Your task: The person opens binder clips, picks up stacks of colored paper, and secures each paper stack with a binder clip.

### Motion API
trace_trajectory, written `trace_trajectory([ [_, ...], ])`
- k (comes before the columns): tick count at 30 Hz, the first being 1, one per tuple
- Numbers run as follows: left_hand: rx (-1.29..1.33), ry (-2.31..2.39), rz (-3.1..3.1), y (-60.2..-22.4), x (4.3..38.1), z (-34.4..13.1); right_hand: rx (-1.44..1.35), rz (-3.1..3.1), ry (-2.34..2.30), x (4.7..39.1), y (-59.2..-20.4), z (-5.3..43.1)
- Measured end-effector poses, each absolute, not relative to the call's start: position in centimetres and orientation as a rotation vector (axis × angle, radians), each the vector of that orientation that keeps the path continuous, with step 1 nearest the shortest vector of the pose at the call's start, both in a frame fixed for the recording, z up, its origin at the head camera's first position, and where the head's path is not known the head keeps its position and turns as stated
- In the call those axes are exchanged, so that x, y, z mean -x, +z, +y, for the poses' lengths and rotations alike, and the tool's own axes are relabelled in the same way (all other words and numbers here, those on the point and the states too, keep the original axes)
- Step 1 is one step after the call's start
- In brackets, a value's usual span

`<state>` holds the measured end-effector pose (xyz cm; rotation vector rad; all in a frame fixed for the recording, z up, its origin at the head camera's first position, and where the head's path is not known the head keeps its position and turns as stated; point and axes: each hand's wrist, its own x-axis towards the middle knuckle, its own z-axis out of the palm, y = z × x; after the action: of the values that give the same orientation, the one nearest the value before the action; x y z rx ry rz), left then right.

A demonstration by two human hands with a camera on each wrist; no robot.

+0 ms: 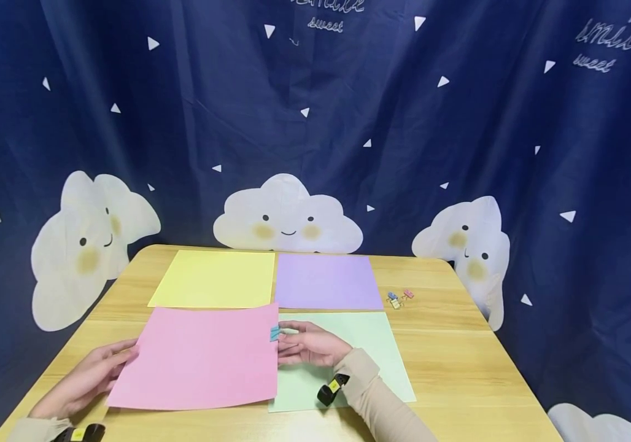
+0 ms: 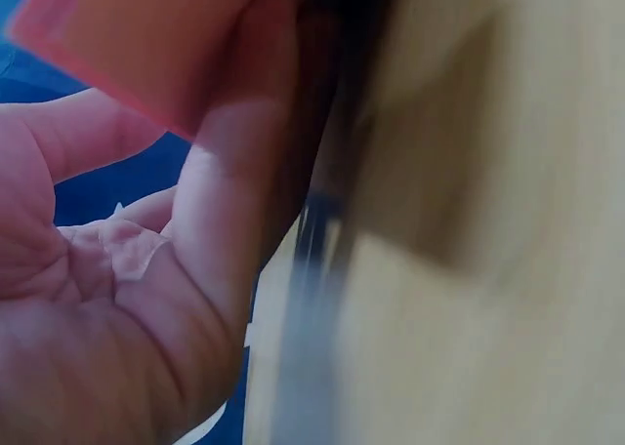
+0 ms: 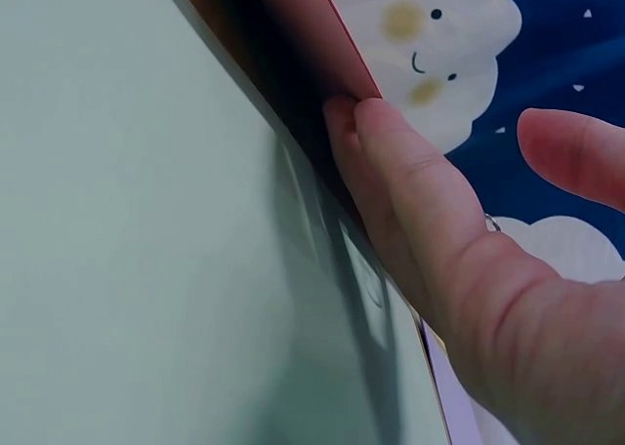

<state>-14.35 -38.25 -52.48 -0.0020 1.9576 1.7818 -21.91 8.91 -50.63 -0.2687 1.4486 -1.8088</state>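
Note:
A pink sheet of paper (image 1: 199,359) is raised a little above the table at the front, its edges slightly bowed. My left hand (image 1: 86,374) pinches its left edge; the left wrist view shows the sheet's corner (image 2: 127,50) against the fingers. A small blue clip (image 1: 275,333) sits on the pink sheet's right edge. Beside that clip is my right hand (image 1: 312,345), with fairly straight fingers touching the pink edge. In the right wrist view, one digit (image 3: 571,152) stands apart from the paper. Below the right hand lies a pale green sheet (image 1: 360,334).
A yellow sheet (image 1: 216,279) and a purple sheet (image 1: 326,281) lie side by side along the back of the wooden table (image 1: 459,368). Several small coloured clips (image 1: 395,301) lie right of the purple sheet. A dark blue curtain (image 1: 315,141) with clouds hangs behind.

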Motion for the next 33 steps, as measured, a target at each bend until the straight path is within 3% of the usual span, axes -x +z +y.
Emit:
trace_trajectory([
  [33, 0.167, 1.723, 2.095, -52.2, 13.2, -41.0, 0.31, 1.465, -1.754, 21.1, -49.9, 7.6],
])
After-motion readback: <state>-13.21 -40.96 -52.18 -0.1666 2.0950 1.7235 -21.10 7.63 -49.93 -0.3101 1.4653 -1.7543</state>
